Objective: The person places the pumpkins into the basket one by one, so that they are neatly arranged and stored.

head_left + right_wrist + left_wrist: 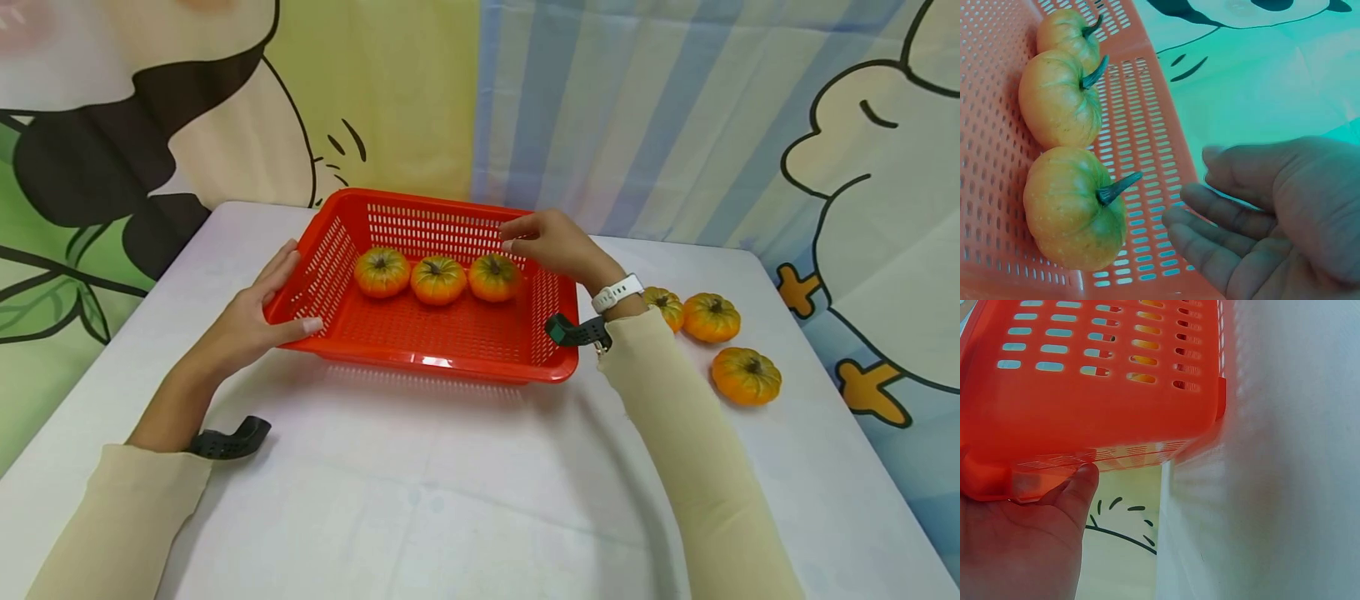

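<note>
A red plastic basket [427, 360] with slotted walls stands on the white table. Inside, three small orange pumpkins sit in a row: a left one [382, 272], a middle one [438, 281] and a right one [495, 277]. My left hand [251, 321] holds the basket's left side, its thumb over the rim; the left wrist view shows that hand [1029, 544] against the basket's outer wall. Over the right rear of the basket hovers my right hand [558, 244], fingers loosely bent and holding nothing. In the right wrist view it [1260, 219] is apart from the nearest pumpkin [1072, 209].
To the right of the basket, three more pumpkins lie on the table [420, 517]: one partly behind the right wrist [664, 307], one beside it [712, 317], one nearer [746, 377]. A printed cartoon cloth [645, 108] hangs behind the table.
</note>
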`<state>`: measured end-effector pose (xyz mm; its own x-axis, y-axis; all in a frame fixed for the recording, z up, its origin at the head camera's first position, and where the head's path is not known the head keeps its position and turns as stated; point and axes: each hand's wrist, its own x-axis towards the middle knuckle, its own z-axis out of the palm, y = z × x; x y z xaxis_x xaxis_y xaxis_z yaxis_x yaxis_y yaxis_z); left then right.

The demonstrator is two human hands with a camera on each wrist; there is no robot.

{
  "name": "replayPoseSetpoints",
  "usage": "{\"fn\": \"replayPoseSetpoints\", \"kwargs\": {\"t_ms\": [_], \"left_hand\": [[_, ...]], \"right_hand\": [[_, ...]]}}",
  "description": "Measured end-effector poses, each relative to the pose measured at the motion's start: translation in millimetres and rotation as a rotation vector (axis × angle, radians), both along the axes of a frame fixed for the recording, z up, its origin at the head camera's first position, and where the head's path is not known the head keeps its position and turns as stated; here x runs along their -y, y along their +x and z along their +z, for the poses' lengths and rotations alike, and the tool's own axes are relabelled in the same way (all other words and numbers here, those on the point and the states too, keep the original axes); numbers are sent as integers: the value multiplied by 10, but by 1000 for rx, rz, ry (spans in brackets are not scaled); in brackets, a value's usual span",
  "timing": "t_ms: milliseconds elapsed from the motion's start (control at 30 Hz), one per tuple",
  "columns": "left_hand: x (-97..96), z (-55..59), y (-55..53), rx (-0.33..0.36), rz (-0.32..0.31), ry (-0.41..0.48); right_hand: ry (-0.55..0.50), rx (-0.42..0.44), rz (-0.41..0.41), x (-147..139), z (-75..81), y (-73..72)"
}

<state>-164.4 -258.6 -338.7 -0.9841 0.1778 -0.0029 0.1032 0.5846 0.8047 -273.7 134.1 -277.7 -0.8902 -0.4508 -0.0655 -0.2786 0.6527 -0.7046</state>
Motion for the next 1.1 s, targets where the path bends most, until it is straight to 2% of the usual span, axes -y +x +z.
{"fn": "replayPoseSetpoints", "kwargs": {"t_ms": [200,400,600,733,967,1100], "left_hand": [[3,-4,1,-5,0,-2],[9,-12,8,-7,0,-4],[2,-12,5,-4,6,-3],[3,-12,-1,-1,6,2],[9,-15,2,-3,7,-1],[3,-14,6,-8,5,1]], "right_hand": [[-29,49,58,-22,53,146],[-51,24,70,-59,67,232],[-96,14,45,-150,83,311],[-168,30,25,-218,74,359],[-318,27,-92,-364,23,445],[-383,16,-115,-447,-34,487]]}}
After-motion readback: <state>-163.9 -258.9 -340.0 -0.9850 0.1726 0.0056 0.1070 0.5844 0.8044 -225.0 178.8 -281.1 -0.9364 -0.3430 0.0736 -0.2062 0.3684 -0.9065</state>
